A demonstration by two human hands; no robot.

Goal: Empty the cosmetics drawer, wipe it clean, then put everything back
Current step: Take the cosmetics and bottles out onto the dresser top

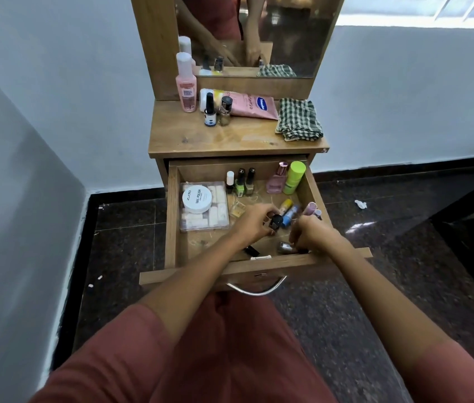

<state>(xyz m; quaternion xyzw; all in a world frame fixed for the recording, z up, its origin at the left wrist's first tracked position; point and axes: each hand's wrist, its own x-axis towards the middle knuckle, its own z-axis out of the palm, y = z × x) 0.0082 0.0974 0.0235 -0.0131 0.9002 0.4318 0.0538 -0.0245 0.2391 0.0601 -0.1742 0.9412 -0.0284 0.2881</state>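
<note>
The drawer stands pulled out toward me and is far from empty, so I judge I am partway through clearing it. My left hand has its fingers curled round a small black-capped bottle in the middle of the drawer. My right hand is curled down among the loose tubes by the right wall. I cannot tell whether it actually grips one.

The main risk is the small glass. If I gather too many pieces at once, one may slip and hit the hard floor. The polish bottles and the green bottle stand upright against the far wall, and a wrist going past them could topple them. A silver-capped thing lies just under my right hand, easy to push into the near corner.

On the surface above, the pink bottle, the lotion tube and two small bottles crowd the far left, and the checked cloth lies at the right edge. The near half is bare wood, so that is my landing room, though its near edge has no lip and round tubes could roll off. The plastic box fills the left of the drawer and needs a straight lift.
</note>
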